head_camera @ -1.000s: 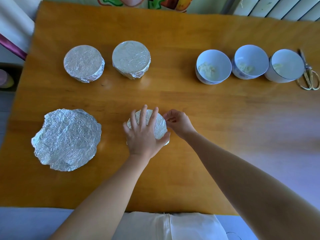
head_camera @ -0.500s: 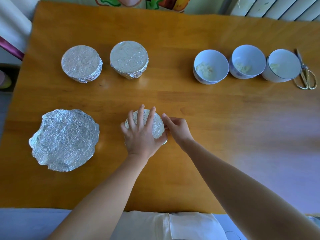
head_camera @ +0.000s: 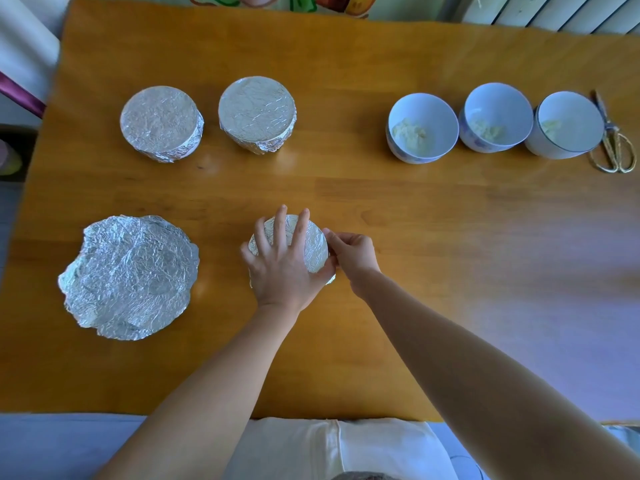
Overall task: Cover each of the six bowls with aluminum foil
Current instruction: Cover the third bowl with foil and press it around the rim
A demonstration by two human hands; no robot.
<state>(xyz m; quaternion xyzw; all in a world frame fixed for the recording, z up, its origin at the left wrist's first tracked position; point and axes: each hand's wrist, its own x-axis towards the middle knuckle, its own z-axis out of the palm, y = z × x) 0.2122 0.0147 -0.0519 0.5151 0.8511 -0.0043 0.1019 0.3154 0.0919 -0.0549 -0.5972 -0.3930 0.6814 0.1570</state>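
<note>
Left hand [head_camera: 282, 271] flat; right hand [head_camera: 353, 252] curled.

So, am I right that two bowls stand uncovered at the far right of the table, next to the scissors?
Not quite: the head view shows three uncovered bowls there, not two. They do stand at the far right of the table, next to the scissors.

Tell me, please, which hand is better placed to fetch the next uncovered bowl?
Likely right: the right hand lies nearer the uncovered bowls, while the left hand presses flat on the foil-covered bowl.
</note>
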